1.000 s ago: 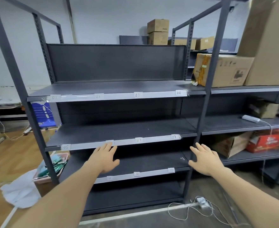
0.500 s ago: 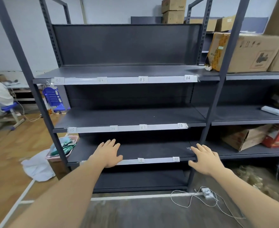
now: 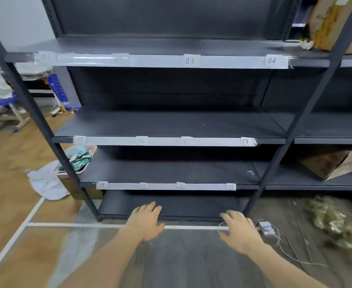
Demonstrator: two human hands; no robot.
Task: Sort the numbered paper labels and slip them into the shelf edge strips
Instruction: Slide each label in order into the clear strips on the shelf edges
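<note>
A dark metal shelving unit (image 3: 171, 125) fills the view. Its three upper shelves carry clear edge strips with white numbered paper labels: the top strip (image 3: 160, 60) shows 01 to 04, the middle strip (image 3: 164, 140) 05 to 08, the lower strip (image 3: 164, 186) 09 to 12. My left hand (image 3: 145, 222) and my right hand (image 3: 240, 230) are held out low in front of the bottom shelf, fingers straight and spread, palms down. Both hands are empty and touch nothing.
A pink basket (image 3: 77, 161) of green packets and a white cloth (image 3: 44, 181) lie on the floor at the left. A power strip (image 3: 266, 228) with cables lies at the right, beside crumpled plastic (image 3: 333, 223). Cardboard boxes (image 3: 333, 163) sit on the right-hand shelves.
The camera has tilted down and moved closer to the shelves. Both hands have dropped from the lower shelf's level to the bottom shelf, still spread and empty.
</note>
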